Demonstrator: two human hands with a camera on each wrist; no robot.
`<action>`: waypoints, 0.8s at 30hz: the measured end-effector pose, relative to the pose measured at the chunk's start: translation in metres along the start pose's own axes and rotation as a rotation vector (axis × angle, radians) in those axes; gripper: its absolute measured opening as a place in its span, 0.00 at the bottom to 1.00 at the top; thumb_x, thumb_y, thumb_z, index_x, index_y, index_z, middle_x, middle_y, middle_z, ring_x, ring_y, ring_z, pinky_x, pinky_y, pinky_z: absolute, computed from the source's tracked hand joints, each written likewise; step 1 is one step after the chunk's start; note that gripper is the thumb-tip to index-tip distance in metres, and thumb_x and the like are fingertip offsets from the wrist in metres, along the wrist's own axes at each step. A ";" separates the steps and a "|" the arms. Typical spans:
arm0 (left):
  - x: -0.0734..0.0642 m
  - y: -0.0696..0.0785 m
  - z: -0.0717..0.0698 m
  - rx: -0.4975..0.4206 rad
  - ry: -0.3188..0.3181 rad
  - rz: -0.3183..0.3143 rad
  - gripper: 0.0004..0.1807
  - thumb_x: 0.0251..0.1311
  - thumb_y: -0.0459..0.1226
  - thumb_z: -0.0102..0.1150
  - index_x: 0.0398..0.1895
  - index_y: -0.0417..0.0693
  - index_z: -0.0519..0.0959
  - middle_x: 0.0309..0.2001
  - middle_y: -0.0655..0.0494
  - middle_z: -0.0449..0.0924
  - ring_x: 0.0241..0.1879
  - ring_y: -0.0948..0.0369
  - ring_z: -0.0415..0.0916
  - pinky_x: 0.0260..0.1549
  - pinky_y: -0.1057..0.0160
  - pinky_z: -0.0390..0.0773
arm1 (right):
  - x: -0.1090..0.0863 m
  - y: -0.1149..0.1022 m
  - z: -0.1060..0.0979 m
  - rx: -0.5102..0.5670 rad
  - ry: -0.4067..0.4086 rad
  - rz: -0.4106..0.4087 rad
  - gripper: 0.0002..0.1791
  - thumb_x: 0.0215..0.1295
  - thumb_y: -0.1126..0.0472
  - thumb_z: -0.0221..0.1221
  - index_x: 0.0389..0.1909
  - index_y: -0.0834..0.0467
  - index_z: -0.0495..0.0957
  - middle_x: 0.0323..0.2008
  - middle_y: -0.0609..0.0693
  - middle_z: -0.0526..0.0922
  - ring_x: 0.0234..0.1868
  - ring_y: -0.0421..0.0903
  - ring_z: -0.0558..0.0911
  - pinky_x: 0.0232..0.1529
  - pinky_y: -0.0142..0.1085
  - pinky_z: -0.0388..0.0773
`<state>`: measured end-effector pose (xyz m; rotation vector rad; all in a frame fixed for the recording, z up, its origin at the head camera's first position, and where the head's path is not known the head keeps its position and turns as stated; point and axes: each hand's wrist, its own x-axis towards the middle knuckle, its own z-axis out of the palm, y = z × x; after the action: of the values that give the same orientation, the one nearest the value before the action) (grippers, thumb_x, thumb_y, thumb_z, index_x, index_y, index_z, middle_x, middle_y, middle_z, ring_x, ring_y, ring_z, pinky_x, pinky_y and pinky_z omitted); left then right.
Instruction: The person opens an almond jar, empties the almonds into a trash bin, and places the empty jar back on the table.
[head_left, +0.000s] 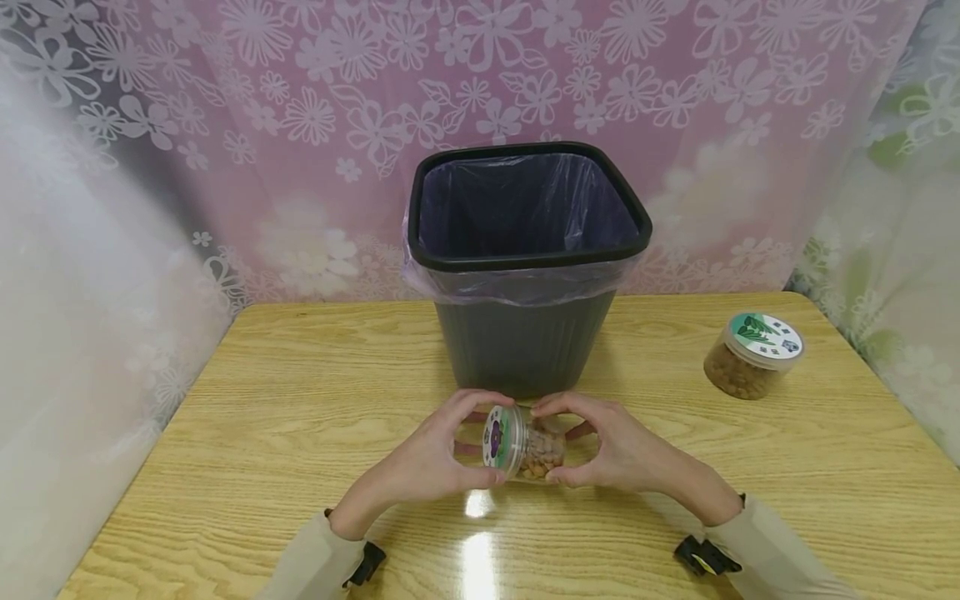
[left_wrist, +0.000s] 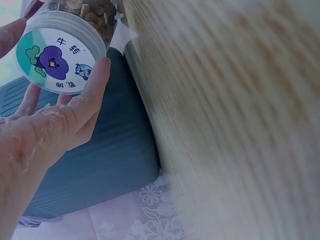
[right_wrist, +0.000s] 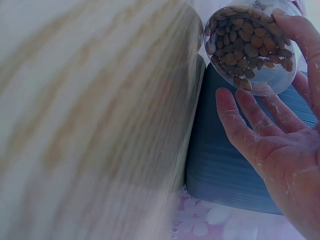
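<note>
Pinching sideways nut jar (head_left: 544, 454) by lid (head_left: 497, 440) with left hand (head_left: 437, 454), base (right_wrist: 244, 47) with right hand (head_left: 630, 446), at six o'clock of bin (head_left: 517, 346) (lid toward nine); likely holding step, next calling for steady counter-grip.

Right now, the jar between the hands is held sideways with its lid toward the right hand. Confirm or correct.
Wrong side: the held jar is sideways, but its lid points toward the left hand, not the right hand, as the head view shows.
</note>
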<state>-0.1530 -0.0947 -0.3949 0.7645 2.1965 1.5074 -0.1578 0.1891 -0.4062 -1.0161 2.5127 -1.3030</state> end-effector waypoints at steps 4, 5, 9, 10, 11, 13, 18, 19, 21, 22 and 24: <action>-0.001 0.000 0.000 -0.021 0.000 -0.027 0.42 0.55 0.37 0.74 0.73 0.64 0.66 0.69 0.60 0.64 0.68 0.50 0.67 0.52 0.63 0.84 | 0.000 0.000 0.000 0.008 -0.001 0.004 0.35 0.53 0.54 0.78 0.62 0.52 0.75 0.65 0.49 0.77 0.63 0.54 0.79 0.49 0.43 0.87; -0.001 0.000 0.000 -0.026 -0.001 -0.034 0.42 0.55 0.38 0.74 0.73 0.64 0.65 0.69 0.59 0.64 0.68 0.49 0.67 0.52 0.63 0.84 | 0.000 0.000 0.000 0.011 -0.003 0.005 0.35 0.53 0.54 0.78 0.62 0.52 0.75 0.65 0.49 0.77 0.63 0.54 0.79 0.49 0.43 0.87; -0.002 0.000 0.001 -0.012 0.012 -0.066 0.41 0.57 0.42 0.74 0.73 0.68 0.65 0.70 0.60 0.64 0.68 0.50 0.67 0.51 0.65 0.84 | 0.000 0.000 0.000 0.015 -0.007 0.010 0.35 0.53 0.54 0.78 0.62 0.52 0.75 0.65 0.50 0.77 0.63 0.54 0.79 0.49 0.43 0.87; -0.002 0.001 0.001 -0.006 0.016 -0.071 0.41 0.57 0.43 0.73 0.74 0.68 0.65 0.71 0.60 0.64 0.68 0.51 0.68 0.51 0.66 0.84 | 0.000 0.000 0.000 0.017 -0.006 0.010 0.35 0.53 0.54 0.78 0.62 0.52 0.75 0.65 0.50 0.77 0.63 0.54 0.79 0.49 0.43 0.87; -0.002 0.001 0.001 0.000 0.019 -0.077 0.41 0.58 0.44 0.73 0.74 0.68 0.65 0.71 0.60 0.63 0.68 0.51 0.68 0.51 0.66 0.84 | 0.000 0.000 0.000 0.018 -0.006 0.009 0.35 0.53 0.54 0.78 0.62 0.52 0.75 0.65 0.50 0.77 0.63 0.54 0.79 0.49 0.43 0.87; -0.002 0.000 0.001 0.007 0.024 -0.082 0.41 0.59 0.45 0.72 0.75 0.65 0.64 0.73 0.59 0.63 0.68 0.50 0.68 0.50 0.67 0.84 | 0.000 0.000 0.000 0.017 -0.005 0.009 0.35 0.54 0.54 0.78 0.62 0.51 0.75 0.65 0.49 0.77 0.63 0.54 0.79 0.49 0.43 0.87; -0.001 -0.002 0.001 0.012 0.024 -0.072 0.40 0.63 0.45 0.69 0.77 0.57 0.63 0.75 0.55 0.62 0.69 0.47 0.68 0.49 0.67 0.84 | 0.000 0.000 0.000 0.015 -0.005 0.011 0.35 0.54 0.54 0.77 0.62 0.50 0.75 0.65 0.49 0.77 0.63 0.54 0.80 0.50 0.42 0.87; -0.001 -0.002 0.000 0.014 0.024 -0.071 0.40 0.63 0.45 0.68 0.77 0.57 0.63 0.75 0.55 0.62 0.69 0.47 0.68 0.49 0.67 0.84 | 0.000 0.000 0.000 0.016 -0.006 0.012 0.35 0.54 0.54 0.77 0.62 0.50 0.75 0.65 0.49 0.77 0.63 0.54 0.79 0.50 0.42 0.87; -0.001 -0.003 0.001 0.024 0.027 -0.066 0.39 0.64 0.45 0.68 0.77 0.56 0.62 0.75 0.54 0.62 0.69 0.47 0.68 0.49 0.67 0.84 | 0.000 0.000 0.000 0.016 -0.008 0.013 0.35 0.54 0.54 0.77 0.63 0.50 0.75 0.66 0.49 0.77 0.63 0.54 0.79 0.50 0.42 0.87; -0.001 -0.003 0.001 0.028 0.029 -0.064 0.39 0.64 0.45 0.67 0.77 0.55 0.62 0.75 0.54 0.62 0.69 0.47 0.69 0.49 0.67 0.84 | 0.000 0.000 -0.001 0.018 -0.011 0.013 0.35 0.54 0.54 0.77 0.63 0.50 0.74 0.66 0.49 0.77 0.63 0.54 0.79 0.50 0.42 0.87; -0.001 -0.002 0.001 0.032 0.033 -0.067 0.40 0.64 0.45 0.68 0.77 0.55 0.62 0.75 0.54 0.62 0.69 0.47 0.69 0.49 0.67 0.84 | 0.000 -0.001 -0.001 0.021 -0.013 0.013 0.35 0.55 0.54 0.77 0.63 0.50 0.74 0.66 0.49 0.76 0.63 0.54 0.79 0.50 0.42 0.87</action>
<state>-0.1522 -0.0954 -0.3975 0.6737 2.2524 1.4659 -0.1579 0.1892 -0.4053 -0.9986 2.4873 -1.3119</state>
